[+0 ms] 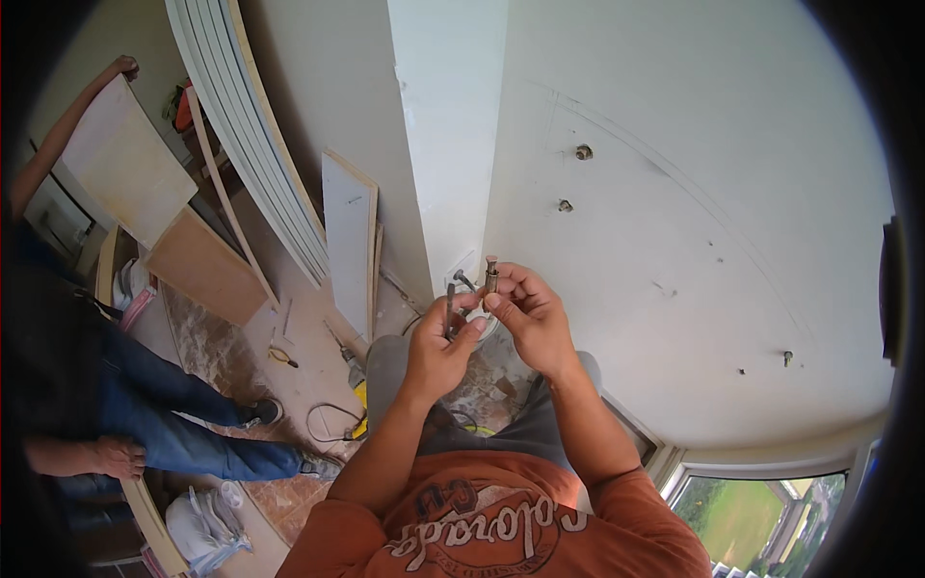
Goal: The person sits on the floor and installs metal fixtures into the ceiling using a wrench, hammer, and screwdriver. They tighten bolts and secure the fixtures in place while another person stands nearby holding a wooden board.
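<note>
Both of my hands are raised close together in front of the wall corner. My right hand [532,323] pinches a metal expansion anchor bolt [491,277] upright between thumb and fingers. Beside it, my left hand [441,349] is closed around a dark, slim metal rod [450,306], perhaps another bolt; its kind is unclear. A second dark piece with a wider end [464,278] shows just past the left fingertips; whether I hold it cannot be made out. Something white and round, partly hidden, lies behind my fingers.
Bolt holes [583,152] and a protruding bolt [787,358] mark the right wall [674,222]. Left of my legs are a yellow power tool [358,385] and pliers [282,357]. A co-worker [164,395] steadies a panel [130,164] at left. Boards [349,231] lean nearby.
</note>
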Available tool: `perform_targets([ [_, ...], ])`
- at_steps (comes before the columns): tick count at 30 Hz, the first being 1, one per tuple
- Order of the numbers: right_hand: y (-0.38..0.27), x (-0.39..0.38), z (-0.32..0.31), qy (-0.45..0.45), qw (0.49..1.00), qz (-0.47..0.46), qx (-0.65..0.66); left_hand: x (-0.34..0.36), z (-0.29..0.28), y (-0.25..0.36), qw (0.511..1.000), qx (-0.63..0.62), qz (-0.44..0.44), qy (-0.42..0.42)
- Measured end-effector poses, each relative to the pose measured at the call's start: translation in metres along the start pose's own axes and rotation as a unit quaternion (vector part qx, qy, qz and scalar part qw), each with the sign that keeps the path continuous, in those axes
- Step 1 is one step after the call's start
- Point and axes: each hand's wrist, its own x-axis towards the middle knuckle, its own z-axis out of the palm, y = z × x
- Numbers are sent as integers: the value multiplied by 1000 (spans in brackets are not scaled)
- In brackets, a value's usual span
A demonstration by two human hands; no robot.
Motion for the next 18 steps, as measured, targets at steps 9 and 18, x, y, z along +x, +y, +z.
perform_targets([
  [9,2,8,18,62,992,-101,-31,14,8,-7,994,-102,-39,19],
  [18,0,19,22,70,992,-86,-59,21,5,0,998,-36,-3,56],
])
